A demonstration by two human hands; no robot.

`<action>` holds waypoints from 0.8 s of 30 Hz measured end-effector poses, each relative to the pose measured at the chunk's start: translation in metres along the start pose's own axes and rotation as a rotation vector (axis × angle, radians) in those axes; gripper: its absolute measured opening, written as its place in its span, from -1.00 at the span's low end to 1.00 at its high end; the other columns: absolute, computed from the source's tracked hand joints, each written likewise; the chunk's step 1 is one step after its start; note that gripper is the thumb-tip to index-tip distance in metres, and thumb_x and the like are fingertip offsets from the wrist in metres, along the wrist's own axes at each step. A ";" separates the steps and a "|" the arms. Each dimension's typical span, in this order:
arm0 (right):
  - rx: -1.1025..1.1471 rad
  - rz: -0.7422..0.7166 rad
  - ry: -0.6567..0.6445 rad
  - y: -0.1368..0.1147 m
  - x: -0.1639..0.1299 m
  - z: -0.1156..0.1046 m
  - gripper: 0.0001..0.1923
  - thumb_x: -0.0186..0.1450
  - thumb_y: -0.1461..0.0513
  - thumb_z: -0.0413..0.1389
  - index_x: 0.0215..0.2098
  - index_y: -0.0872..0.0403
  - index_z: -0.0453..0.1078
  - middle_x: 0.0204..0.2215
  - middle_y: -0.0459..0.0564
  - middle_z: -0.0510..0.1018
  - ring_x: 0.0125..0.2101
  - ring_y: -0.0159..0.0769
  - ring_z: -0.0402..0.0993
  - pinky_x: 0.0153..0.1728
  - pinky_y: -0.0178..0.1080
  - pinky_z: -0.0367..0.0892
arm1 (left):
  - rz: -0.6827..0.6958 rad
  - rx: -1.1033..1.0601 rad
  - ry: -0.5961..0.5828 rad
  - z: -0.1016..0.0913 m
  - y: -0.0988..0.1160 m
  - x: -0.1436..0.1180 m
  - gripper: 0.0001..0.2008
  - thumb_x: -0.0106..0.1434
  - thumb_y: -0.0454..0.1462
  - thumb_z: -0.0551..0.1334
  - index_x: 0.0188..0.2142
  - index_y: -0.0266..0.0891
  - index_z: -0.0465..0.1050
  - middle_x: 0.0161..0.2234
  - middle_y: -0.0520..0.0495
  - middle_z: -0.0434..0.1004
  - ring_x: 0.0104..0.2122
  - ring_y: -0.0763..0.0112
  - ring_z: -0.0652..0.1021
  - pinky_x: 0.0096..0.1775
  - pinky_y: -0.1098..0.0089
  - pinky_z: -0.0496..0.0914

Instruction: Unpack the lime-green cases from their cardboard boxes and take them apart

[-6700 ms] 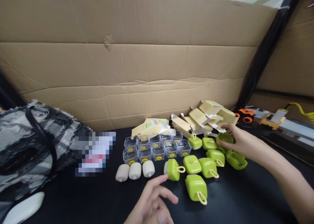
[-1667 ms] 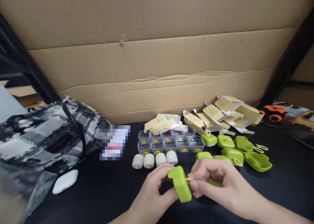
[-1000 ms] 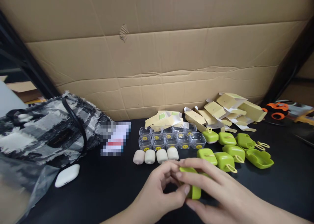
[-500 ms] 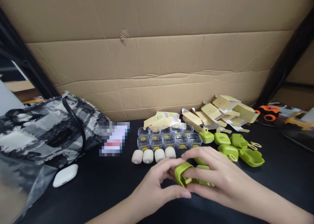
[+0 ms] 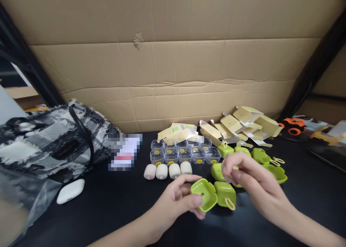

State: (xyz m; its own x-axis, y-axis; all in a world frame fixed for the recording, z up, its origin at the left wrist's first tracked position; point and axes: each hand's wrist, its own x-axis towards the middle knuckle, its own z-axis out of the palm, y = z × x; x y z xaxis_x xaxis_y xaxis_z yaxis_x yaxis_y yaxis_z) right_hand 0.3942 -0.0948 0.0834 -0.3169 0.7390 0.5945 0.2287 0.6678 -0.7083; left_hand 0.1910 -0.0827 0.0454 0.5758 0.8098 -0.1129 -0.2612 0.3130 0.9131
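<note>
My left hand [image 5: 180, 200] is closed around a hollow green cap [image 5: 207, 194], its open side facing me and a small dark spot, perhaps a hole, in its bottom. Raised to the right, my right hand [image 5: 248, 175] pinches a small pale yellow piece [image 5: 235, 168], likely a strap loop, mostly hidden by the fingers. Just right of the cap lies a green case [image 5: 225, 194] with a yellow loop. More green pieces, among them a capped one [image 5: 225, 149] and an open shell [image 5: 277, 173], lie behind my right hand.
Clear plastic cups [image 5: 185, 155] with yellow stickers stand in two rows, with pale rounded pieces [image 5: 174, 171] in front. Opened cardboard boxes [image 5: 232, 122] lie behind. At left are a white case [image 5: 70, 191] and a black-and-white bag [image 5: 62, 142]; an orange toy [image 5: 296, 126] is far right.
My right hand has drawn away from the cap, up and to the right, with the yellow piece between its fingers. The cap in my left hand has turned its hollow side toward me.
</note>
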 end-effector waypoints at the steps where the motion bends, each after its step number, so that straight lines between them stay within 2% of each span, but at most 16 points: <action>1: -0.086 -0.001 -0.066 -0.001 0.001 -0.001 -0.84 0.36 0.31 -0.08 -0.17 -0.05 0.27 -0.45 -0.12 0.41 -0.48 -0.39 0.39 -0.48 -0.38 0.34 | 0.014 -0.009 0.011 0.000 -0.001 0.000 -0.40 -0.03 -0.13 0.44 -0.06 -0.27 0.26 -0.39 0.03 0.57 -0.50 0.50 0.56 -0.35 0.42 0.44; 2: -0.178 0.000 -0.155 -0.002 0.002 -0.001 -0.81 0.31 0.28 0.02 -0.11 -0.04 0.28 -0.42 -0.10 0.43 -0.46 -0.36 0.39 -0.47 -0.36 0.34 | 0.032 -0.016 0.020 -0.001 -0.002 0.000 -0.41 -0.02 -0.12 0.44 -0.09 -0.26 0.24 -0.41 0.03 0.57 -0.51 0.50 0.56 -0.36 0.42 0.44; 5: -0.367 0.025 -0.410 -0.004 0.004 0.003 -0.46 0.11 0.18 0.27 0.04 -0.03 0.29 -0.32 -0.06 0.50 -0.33 -0.22 0.44 -0.33 -0.25 0.35 | 0.103 -0.029 0.014 -0.002 -0.009 0.001 -0.50 0.02 -0.13 0.42 -0.20 -0.22 0.17 -0.41 0.03 0.58 -0.50 0.55 0.55 -0.36 0.48 0.42; 7: -0.410 0.048 -0.474 -0.003 0.004 0.004 -0.49 0.11 0.15 0.28 0.02 -0.04 0.32 -0.28 -0.05 0.53 -0.28 -0.21 0.45 -0.28 -0.23 0.35 | 0.148 -0.032 -0.013 -0.005 -0.016 0.004 -0.47 0.04 -0.11 0.41 -0.18 -0.19 0.11 -0.40 0.02 0.58 -0.50 0.55 0.56 -0.37 0.48 0.43; 9: -0.438 0.064 -0.428 0.001 0.000 -0.002 -0.55 0.17 0.15 0.24 0.02 -0.05 0.31 -0.24 -0.05 0.53 -0.29 -0.24 0.46 -0.29 -0.24 0.37 | 0.168 -0.021 -0.040 -0.008 -0.024 0.007 -0.43 0.07 0.00 0.34 -0.14 -0.16 0.05 -0.43 0.02 0.58 -0.55 0.52 0.57 -0.44 0.48 0.45; 11: -0.499 0.088 -0.277 0.008 -0.008 -0.018 -0.53 0.21 0.13 0.19 0.07 -0.06 0.24 -0.18 -0.03 0.52 -0.35 -0.28 0.46 -0.33 -0.26 0.39 | 0.124 0.014 -0.063 -0.011 -0.028 0.009 -0.45 0.12 0.11 0.22 -0.14 -0.16 0.03 -0.51 0.04 0.56 -0.66 0.53 0.52 -0.60 0.53 0.41; 14: -0.677 0.158 0.010 0.023 -0.025 -0.059 -0.53 0.27 0.08 0.10 0.12 -0.05 0.17 -0.17 0.02 0.51 -0.43 -0.29 0.45 -0.39 -0.24 0.41 | 0.026 0.052 -0.071 -0.012 -0.030 0.012 -0.47 0.14 0.16 0.14 -0.17 -0.17 0.05 -0.61 0.11 0.49 -0.79 0.61 0.40 -0.73 0.62 0.29; 16: -0.833 0.220 0.091 0.032 -0.036 -0.091 -0.53 0.26 0.05 0.08 0.11 -0.03 0.21 -0.16 0.07 0.52 -0.40 -0.23 0.46 -0.36 -0.19 0.41 | 0.005 0.056 -0.070 -0.011 -0.028 0.012 -0.45 0.11 0.17 0.16 -0.18 -0.18 0.07 -0.65 0.14 0.46 -0.81 0.62 0.37 -0.74 0.64 0.28; 18: -0.934 0.288 0.080 0.041 -0.046 -0.118 -0.51 0.22 0.01 0.10 0.08 -0.04 0.27 -0.16 0.07 0.54 -0.39 -0.18 0.47 -0.37 -0.15 0.41 | -0.004 0.056 -0.065 -0.010 -0.027 0.012 -0.44 0.08 0.18 0.18 -0.20 -0.18 0.09 -0.66 0.15 0.45 -0.80 0.62 0.37 -0.74 0.64 0.28; 20: -0.967 0.334 0.020 0.048 -0.052 -0.136 -0.53 0.19 0.01 0.10 0.04 -0.05 0.33 -0.19 0.07 0.57 -0.40 -0.16 0.48 -0.39 -0.14 0.42 | -0.014 0.052 -0.059 -0.010 -0.026 0.012 -0.45 0.08 0.18 0.19 -0.21 -0.18 0.11 -0.66 0.15 0.45 -0.80 0.62 0.38 -0.74 0.63 0.29; 22: -0.960 0.344 -0.049 0.053 -0.056 -0.142 -0.57 0.18 0.05 0.09 0.01 -0.04 0.38 -0.25 0.07 0.58 -0.40 -0.16 0.51 -0.39 -0.16 0.42 | -0.024 0.051 -0.057 -0.011 -0.026 0.012 -0.46 0.09 0.17 0.19 -0.20 -0.18 0.13 -0.65 0.14 0.46 -0.79 0.61 0.38 -0.73 0.63 0.30; 24: -1.002 0.322 0.017 0.057 -0.056 -0.140 -0.61 0.14 0.04 0.11 -0.08 -0.05 0.45 -0.35 0.03 0.59 -0.43 -0.19 0.52 -0.41 -0.22 0.42 | -0.024 0.050 -0.060 -0.012 -0.027 0.012 -0.46 0.09 0.16 0.19 -0.21 -0.19 0.14 -0.66 0.14 0.45 -0.79 0.61 0.38 -0.73 0.63 0.29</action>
State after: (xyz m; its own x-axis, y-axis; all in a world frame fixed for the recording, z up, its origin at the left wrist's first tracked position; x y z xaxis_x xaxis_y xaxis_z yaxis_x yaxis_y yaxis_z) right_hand 0.5536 -0.0859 0.0627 -0.0947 0.8906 0.4447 0.9590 0.2014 -0.1993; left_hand 0.1957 -0.0751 0.0148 0.6270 0.7709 -0.1125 -0.2086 0.3053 0.9291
